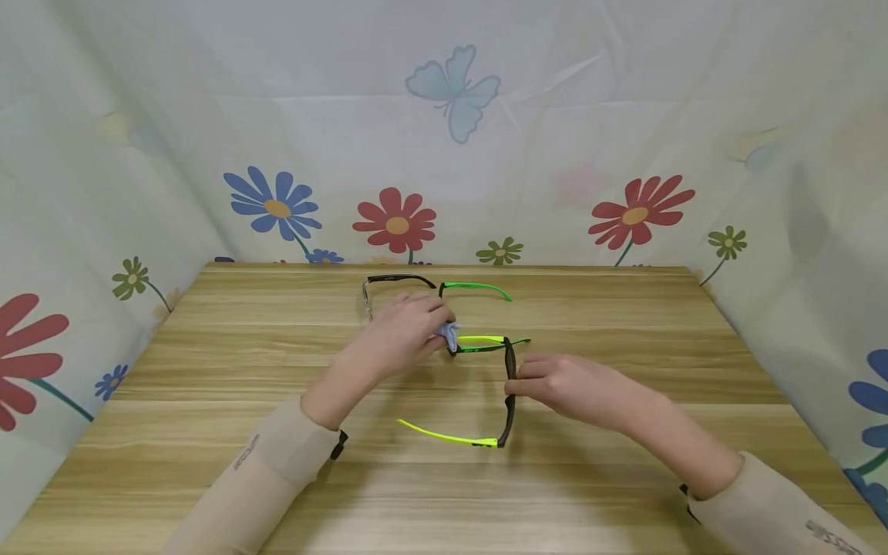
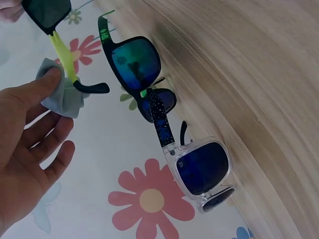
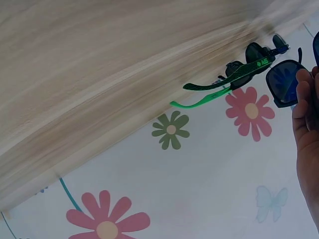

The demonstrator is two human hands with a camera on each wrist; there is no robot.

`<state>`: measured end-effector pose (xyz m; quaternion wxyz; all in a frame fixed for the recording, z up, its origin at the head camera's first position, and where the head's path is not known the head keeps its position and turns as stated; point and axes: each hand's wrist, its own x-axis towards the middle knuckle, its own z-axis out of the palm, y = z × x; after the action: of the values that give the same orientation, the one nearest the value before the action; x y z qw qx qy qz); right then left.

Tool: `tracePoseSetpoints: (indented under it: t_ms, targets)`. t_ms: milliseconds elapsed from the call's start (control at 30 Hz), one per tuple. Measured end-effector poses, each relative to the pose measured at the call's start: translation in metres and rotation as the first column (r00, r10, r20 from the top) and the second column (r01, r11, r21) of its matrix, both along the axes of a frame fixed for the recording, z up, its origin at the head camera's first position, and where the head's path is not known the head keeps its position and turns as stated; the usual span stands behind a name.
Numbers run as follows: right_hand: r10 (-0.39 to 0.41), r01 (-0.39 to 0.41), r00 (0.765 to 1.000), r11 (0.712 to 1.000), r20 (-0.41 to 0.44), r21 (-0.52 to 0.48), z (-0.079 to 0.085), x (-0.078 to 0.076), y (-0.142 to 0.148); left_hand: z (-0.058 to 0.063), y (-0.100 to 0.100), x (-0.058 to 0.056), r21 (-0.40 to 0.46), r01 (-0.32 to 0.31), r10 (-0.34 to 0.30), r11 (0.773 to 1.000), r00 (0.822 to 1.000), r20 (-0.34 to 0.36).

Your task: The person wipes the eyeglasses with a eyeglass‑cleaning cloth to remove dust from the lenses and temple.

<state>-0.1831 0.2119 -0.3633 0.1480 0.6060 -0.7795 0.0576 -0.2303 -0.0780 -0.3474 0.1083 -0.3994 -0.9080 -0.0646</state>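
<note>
Sunglasses (image 1: 509, 416) near green pair (image 2: 135, 64), clear pair (image 2: 203, 169).

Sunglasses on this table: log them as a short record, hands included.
Held: yellow pair, arms unfolded
Right hand: grips its front frame
Left hand: pinches cloth at one of its arms
On table: green pair and clear pair, arms unfolded
Layout, head view: clear pair left of green pair

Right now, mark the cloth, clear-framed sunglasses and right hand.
Cloth (image 2: 68, 99): left wrist view, its folds.
Clear-framed sunglasses (image 2: 203, 168): left wrist view, the upper lens.
Right hand (image 1: 565, 387): head view, its back.
</note>
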Motion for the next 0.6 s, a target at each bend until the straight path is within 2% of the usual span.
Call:
tracePoseSetpoints:
  t_ms: [300,600]
  targets:
    - [0.017,-0.016,0.999,0.999,-0.038,0.035,0.004,0.003,-0.013,0.002,0.014,0.001,-0.049,0.02,-0.02,0.999,1.0,-0.01]
    - [0.012,-0.008,0.998,0.998,-0.062,0.063,0.003,0.005,-0.02,-0.002,0.022,0.003,-0.04,0.045,-0.046,0.998,0.999,-0.023]
